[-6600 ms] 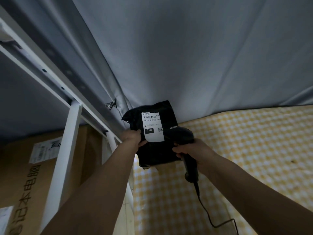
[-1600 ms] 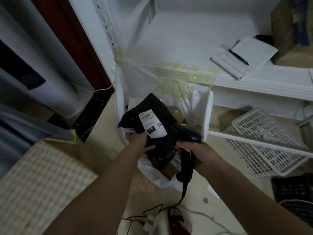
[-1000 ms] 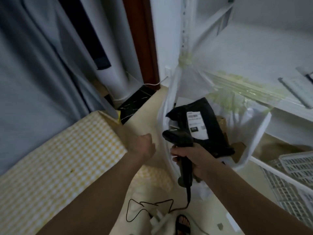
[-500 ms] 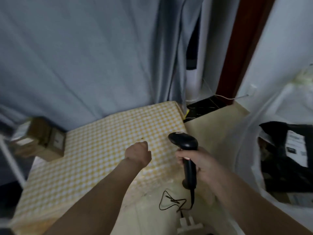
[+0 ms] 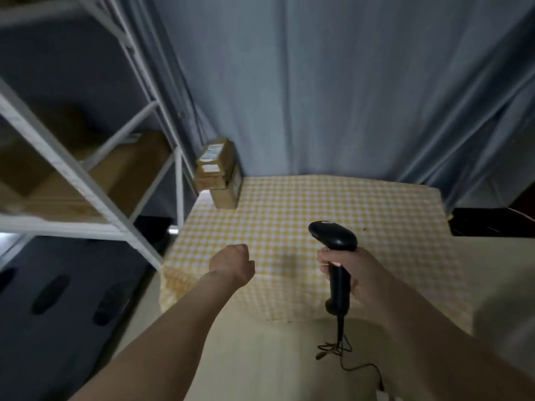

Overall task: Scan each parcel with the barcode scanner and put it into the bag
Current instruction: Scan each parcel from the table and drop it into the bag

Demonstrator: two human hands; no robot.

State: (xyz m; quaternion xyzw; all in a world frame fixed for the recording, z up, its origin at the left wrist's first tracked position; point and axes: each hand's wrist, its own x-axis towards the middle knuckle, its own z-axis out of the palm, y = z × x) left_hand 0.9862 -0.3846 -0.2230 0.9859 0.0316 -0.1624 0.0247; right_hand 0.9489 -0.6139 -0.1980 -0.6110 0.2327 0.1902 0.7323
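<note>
Gripping scanner (image 5: 333, 238) right hand (image 5: 354, 273), left hand (image 5: 233, 263) fist empty, parcels' (image 5: 217, 172) labels blurred

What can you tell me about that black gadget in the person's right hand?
It is a barcode scanner, black and smooth like plastic, with a rounded head above a straight handle. It is held upright over the near edge of the yellow checked cloth, head tipped away from the camera. The right hand grips the handle, fingers curled round it. A thin black cord hangs from its base towards the floor.
</note>
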